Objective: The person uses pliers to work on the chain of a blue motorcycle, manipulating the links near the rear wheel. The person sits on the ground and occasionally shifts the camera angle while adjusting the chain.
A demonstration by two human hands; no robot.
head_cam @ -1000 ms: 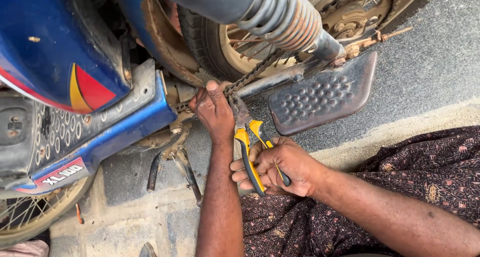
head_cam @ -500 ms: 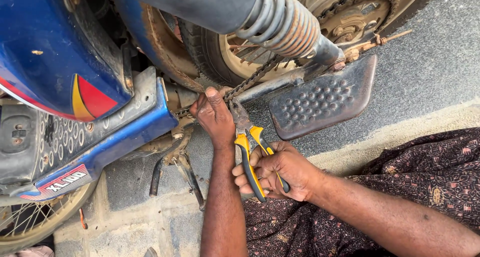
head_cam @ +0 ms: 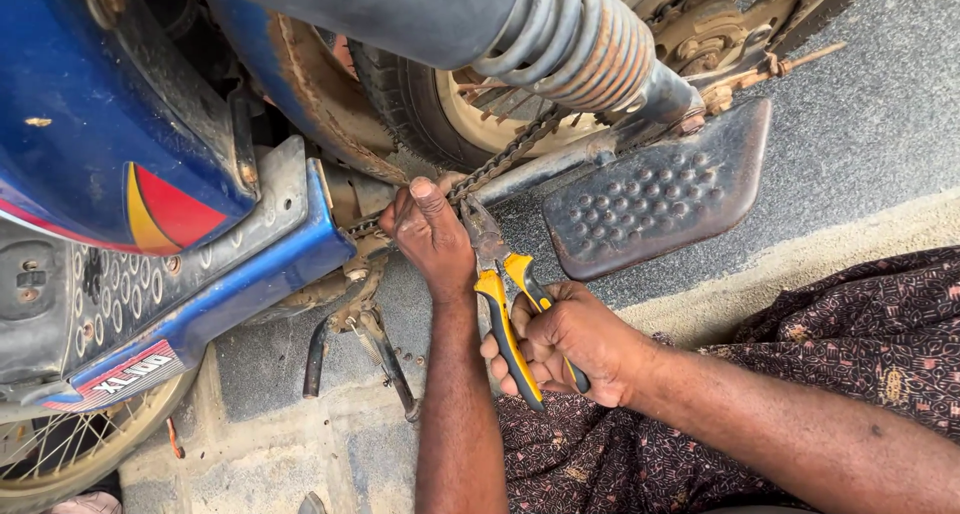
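Chain work in progress: left hand [head_cam: 432, 236] pinches drive chain [head_cam: 500, 162] under the swingarm, right hand [head_cam: 565, 339] clenched round yellow-handled pliers [head_cam: 500, 294], nose at chain; chain not yet visibly parted

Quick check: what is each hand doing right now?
Left hand: closed, gripping the chain.
Right hand: closed on the pliers, whose tips are at the chain.

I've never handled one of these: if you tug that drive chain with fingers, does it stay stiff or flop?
The chain would probably flop: it is made of many small links and already sags between its ends. It looks rusty brown, so likely gritty rather than slippery. The left hand pinches it while the pliers in the right hand meet it, suggesting fingers alone hold it poorly.
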